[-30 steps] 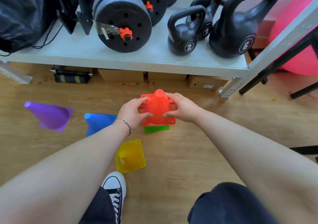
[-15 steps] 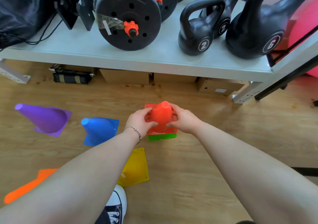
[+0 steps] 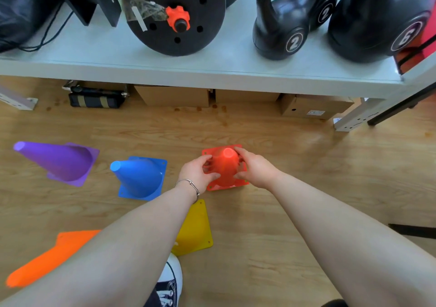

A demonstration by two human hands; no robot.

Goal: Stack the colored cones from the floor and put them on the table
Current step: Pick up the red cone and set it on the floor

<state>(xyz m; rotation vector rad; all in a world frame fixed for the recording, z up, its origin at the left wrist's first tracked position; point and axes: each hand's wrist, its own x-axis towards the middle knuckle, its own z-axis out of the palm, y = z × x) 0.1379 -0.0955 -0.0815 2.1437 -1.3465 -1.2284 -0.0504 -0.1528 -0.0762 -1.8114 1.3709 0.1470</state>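
Note:
A red cone (image 3: 225,168) stands on the wooden floor, its base flat over a green cone of which only tiny bits show at the corners. My left hand (image 3: 197,173) and my right hand (image 3: 256,169) both grip the red cone's sides. A blue cone (image 3: 139,176) stands to the left, tilted. A purple cone (image 3: 59,160) lies further left. A yellow cone (image 3: 194,228) sits under my left forearm. An orange cone (image 3: 50,257) lies at the lower left. The grey table (image 3: 212,68) is above them.
On the table stand a black weight plate (image 3: 174,14), kettlebells (image 3: 283,28) marked 2 and one marked 6 (image 3: 382,23), plus a black bag at the left. Cardboard boxes (image 3: 313,107) and a dark case (image 3: 96,99) lie under it. My shoe (image 3: 171,280) is by the yellow cone.
The red cone has gone down over the green cone until the green base is almost hidden. My view has moved closer and the orange cone has come into sight.

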